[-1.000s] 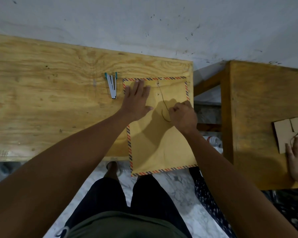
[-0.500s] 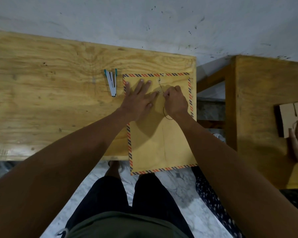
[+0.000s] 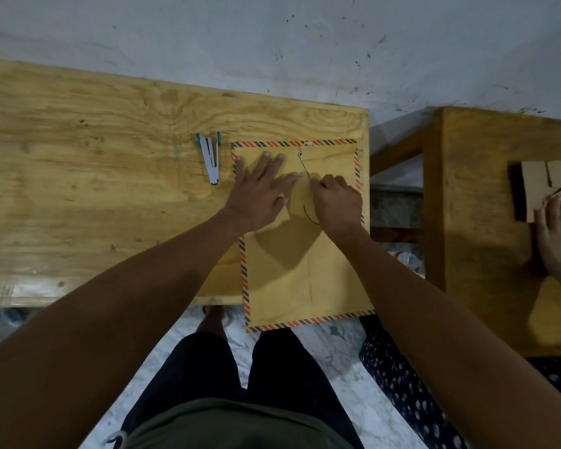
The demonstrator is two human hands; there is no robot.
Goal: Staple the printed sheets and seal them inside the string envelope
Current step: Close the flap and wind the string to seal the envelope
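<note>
A brown string envelope [image 3: 305, 273] with a red-and-blue striped border lies at the right end of the wooden table [image 3: 94, 189], its near end hanging over the table's front edge. My left hand [image 3: 259, 192] presses flat on its folded flap, fingers spread. My right hand [image 3: 336, 202] pinches the dark closure string [image 3: 306, 170], which runs from the upper eyelet down past the lower eyelet. A white and teal stapler [image 3: 210, 158] rests on the table just left of the envelope. The printed sheets are not visible.
A second wooden table [image 3: 486, 254] stands to the right across a gap. On it another person's hand [image 3: 557, 234] rests beside pieces of cardboard [image 3: 538, 189]. The white wall runs behind both tables. My legs and the marble floor are below.
My right hand has moved up from the envelope's middle toward the eyelets and then slightly right, pulling the string. My left hand stays pressed on the flap.
</note>
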